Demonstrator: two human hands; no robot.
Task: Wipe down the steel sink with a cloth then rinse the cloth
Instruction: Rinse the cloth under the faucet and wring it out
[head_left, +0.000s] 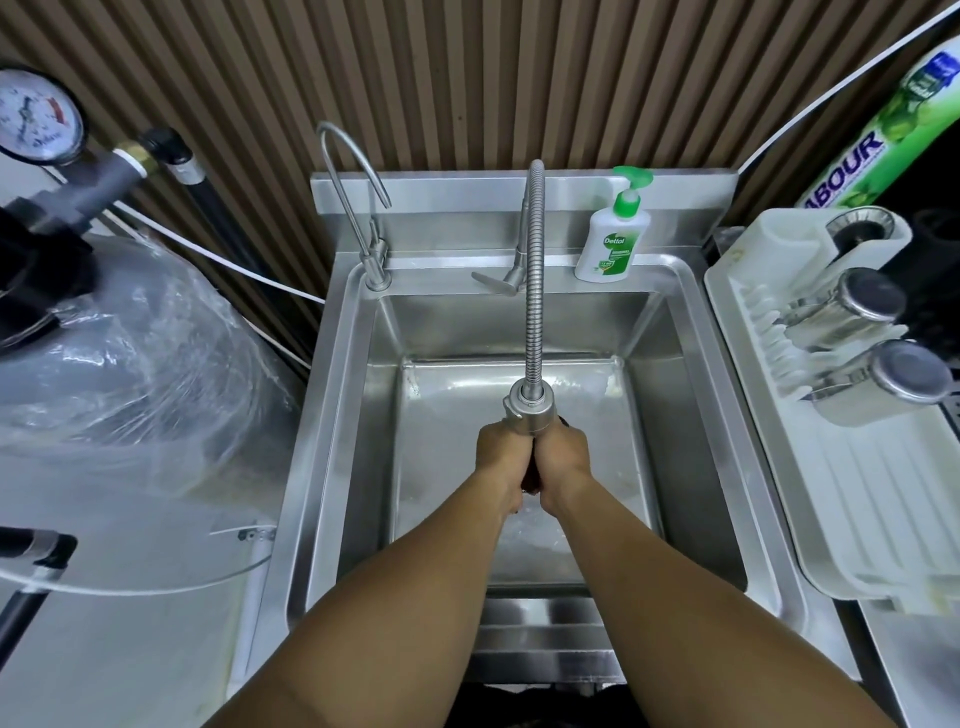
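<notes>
**Supervisor:** Where is the cloth now, and how is the grip?

**Operator:** The cloth (531, 475) is dark and I see only a small part of it. It is squeezed between my left hand (504, 447) and my right hand (563, 454). As far as I can see, both hands are closed around it. The fingers are under the hands, so I judge this from the knuckles. The 2 hands touch each other over the middle of the sink (353, 415), directly below the spray head (530, 405).

**Supervisor:** What can go wrong from here?

**Operator:** I think of 3 things. First, the right hand touches the spray head, so a hard wringing move can push the flexible hose to the side. Then water would go over the rim toward the dish rack (831, 467) at 3 o'clock. Second, the cloth is bunched tight, so the inner folds may stay dirty if I do not open it. Third, if the wet cloth slips it falls on the basin floor, and that means only lost time.

**Supervisor:** Does the water run?

**Operator:** I cannot tell. The basin floor shines wet, but I see no clear stream. The lever (491, 280) is at 12 o'clock and no hand is on it.
</notes>
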